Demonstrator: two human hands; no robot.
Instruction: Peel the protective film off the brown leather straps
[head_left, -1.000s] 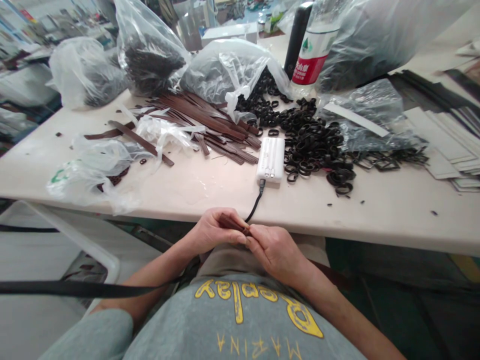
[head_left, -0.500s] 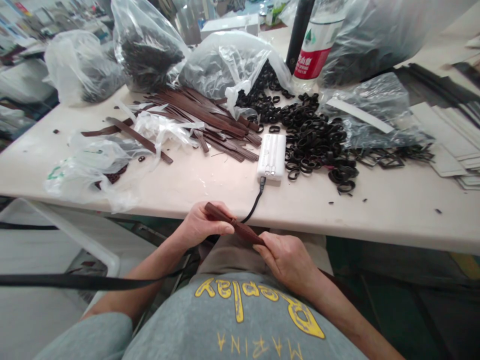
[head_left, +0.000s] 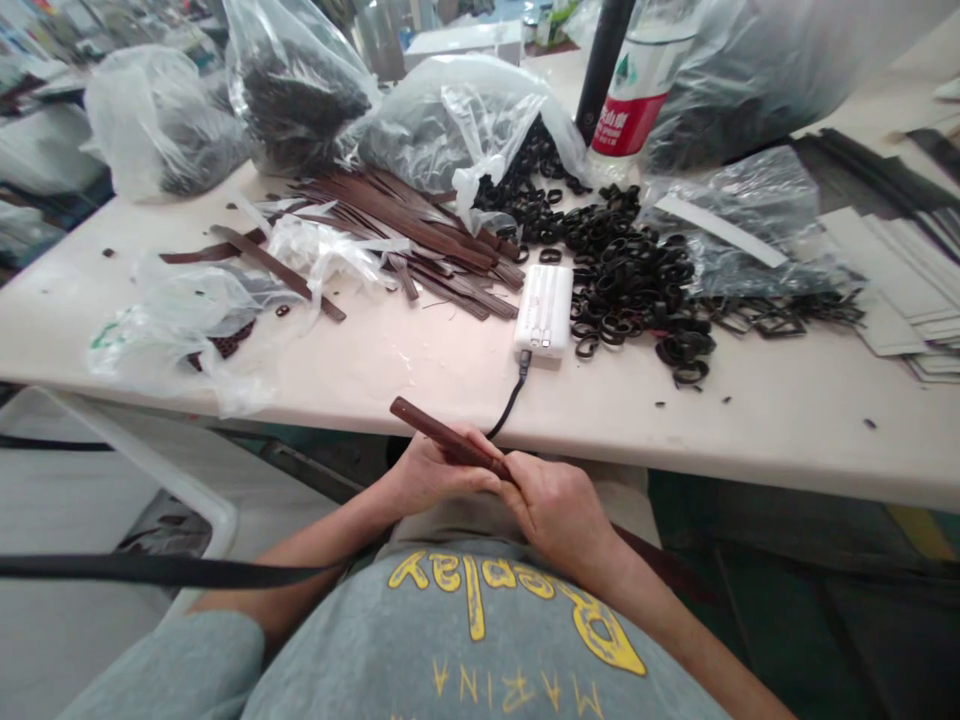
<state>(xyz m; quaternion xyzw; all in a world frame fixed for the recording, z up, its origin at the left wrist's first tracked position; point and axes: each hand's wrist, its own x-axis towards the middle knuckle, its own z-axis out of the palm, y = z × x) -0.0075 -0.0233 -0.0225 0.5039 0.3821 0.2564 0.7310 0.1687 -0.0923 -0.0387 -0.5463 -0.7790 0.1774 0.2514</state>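
A brown leather-like strap (head_left: 431, 424) lies across both hands just in front of the table's edge, its rounded free end pointing up and to the left. My left hand (head_left: 435, 472) is closed round its middle, thumb on the near side. Close against it, my right hand (head_left: 559, 500) pinches the strap's other end, most of which its fingers hide. More brown straps (head_left: 420, 225) are piled on the table beyond. Many small black loops (head_left: 630, 255) lie heaped to the right of a white power bank (head_left: 543, 312).
A black cable (head_left: 510, 405) runs from the power bank over the table edge. Clear plastic bags (head_left: 300, 90) stand at the back, near a bottle with a red label (head_left: 630, 122). Flat grey-white pieces (head_left: 874, 275) lie at right. A white bin (head_left: 221, 520) stands below left.
My left hand has slid along the strap towards my right hand, so the two now meet. More of the strap's free end sticks out at the upper left.
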